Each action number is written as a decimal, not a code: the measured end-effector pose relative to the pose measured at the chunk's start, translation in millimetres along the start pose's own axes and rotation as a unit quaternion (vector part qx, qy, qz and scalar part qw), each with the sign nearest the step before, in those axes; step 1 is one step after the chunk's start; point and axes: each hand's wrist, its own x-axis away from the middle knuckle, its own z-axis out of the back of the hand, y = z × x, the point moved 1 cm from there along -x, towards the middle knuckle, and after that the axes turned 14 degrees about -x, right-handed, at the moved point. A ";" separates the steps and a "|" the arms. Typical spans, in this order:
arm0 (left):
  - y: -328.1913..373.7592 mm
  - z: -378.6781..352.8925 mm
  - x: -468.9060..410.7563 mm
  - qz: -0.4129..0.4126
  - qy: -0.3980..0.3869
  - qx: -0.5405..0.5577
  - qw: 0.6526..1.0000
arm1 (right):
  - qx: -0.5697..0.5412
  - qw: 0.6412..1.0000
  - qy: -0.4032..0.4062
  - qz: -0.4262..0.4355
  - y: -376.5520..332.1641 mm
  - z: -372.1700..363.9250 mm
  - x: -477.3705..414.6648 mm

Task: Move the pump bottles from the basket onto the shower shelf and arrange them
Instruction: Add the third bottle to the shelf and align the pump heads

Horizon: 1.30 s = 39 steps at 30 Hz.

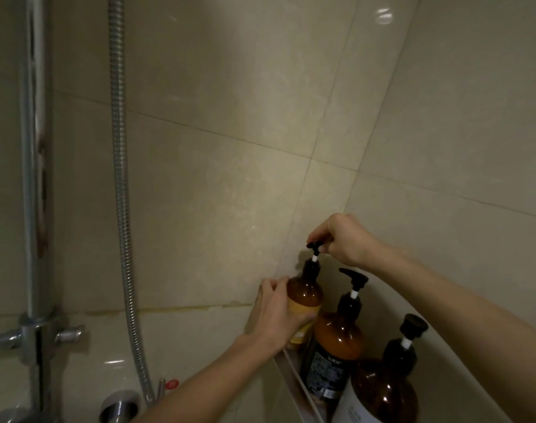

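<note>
Three amber pump bottles stand on the corner shower shelf point(294, 377) at the lower right. The far one, with a yellow label point(306, 293), is gripped around its body by my left hand point(275, 312). My right hand point(343, 239) pinches that bottle's black pump head point(314, 246) from above. The middle bottle point(336, 340) has a dark label and its pump spout points left. The nearest bottle point(385, 389) has a white label and sits at the frame's bottom edge. No basket is in view.
A chrome shower riser pipe point(31, 178) and a ribbed metal hose point(121, 178) hang at the left. The mixer valve point(31, 334) and a red-marked handle point(170, 384) sit below. Beige tiled walls meet in the corner behind the shelf.
</note>
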 end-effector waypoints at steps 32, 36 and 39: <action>-13.8 -2.7 -0.7 0.012 0.018 -0.007 1.000 | -0.015 1.000 0.012 0.004 4.3 -3.9 -7.6; -15.1 -2.9 0.0 0.003 0.020 -0.016 1.000 | -0.015 1.000 0.012 0.005 4.5 -4.3 -7.2; -14.8 -3.0 1.8 0.007 0.012 -0.013 1.000 | -0.017 1.000 0.004 0.001 4.5 -4.7 -6.7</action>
